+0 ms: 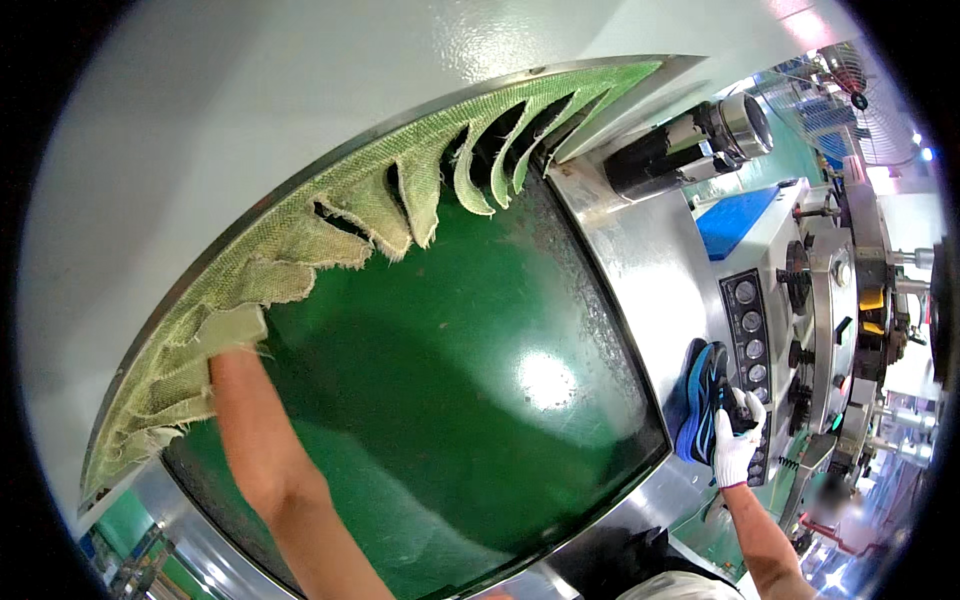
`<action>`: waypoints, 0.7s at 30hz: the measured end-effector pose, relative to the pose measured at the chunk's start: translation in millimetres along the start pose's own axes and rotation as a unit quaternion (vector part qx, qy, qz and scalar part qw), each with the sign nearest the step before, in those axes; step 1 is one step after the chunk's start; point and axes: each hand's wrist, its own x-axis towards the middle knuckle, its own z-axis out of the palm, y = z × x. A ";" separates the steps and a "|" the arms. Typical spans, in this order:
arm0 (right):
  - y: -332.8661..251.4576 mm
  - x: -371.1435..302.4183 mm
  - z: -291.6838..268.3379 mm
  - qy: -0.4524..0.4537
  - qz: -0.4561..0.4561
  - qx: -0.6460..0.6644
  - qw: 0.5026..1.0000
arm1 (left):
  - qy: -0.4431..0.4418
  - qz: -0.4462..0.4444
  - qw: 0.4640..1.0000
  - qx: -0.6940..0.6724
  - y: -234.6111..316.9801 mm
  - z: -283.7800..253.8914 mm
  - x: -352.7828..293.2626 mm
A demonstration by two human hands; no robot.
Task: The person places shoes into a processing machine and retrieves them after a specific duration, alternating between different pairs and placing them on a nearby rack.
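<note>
Your right hand (738, 448), in one knitted white glove (733, 465), curls its fingers around curved blue-and-black shoes (692, 405), apparently two, at right. At left, frayed woven flaps (275, 283) hide your left hand; its fingers I cannot tell.

- No text, label, number or sign can be read;
- on the round dials (751, 321) at the right, markings are too small to be made out;
- on the blue-and-black shoe (703, 397), no lettering can be made out.
</note>
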 end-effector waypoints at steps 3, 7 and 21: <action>0.5 0.0 0.5 -0.010 0.000 0.009 1.000 | -0.020 0.030 0.998 0.050 -16.6 -24.9 45.8; 13.0 2.5 -8.5 0.003 -0.021 -0.021 1.000 | -0.005 0.087 0.978 0.189 -30.3 -71.7 77.7; 13.3 -0.3 -5.9 0.005 -0.023 -0.008 1.000 | 0.060 0.122 0.860 0.492 -73.4 -167.8 249.0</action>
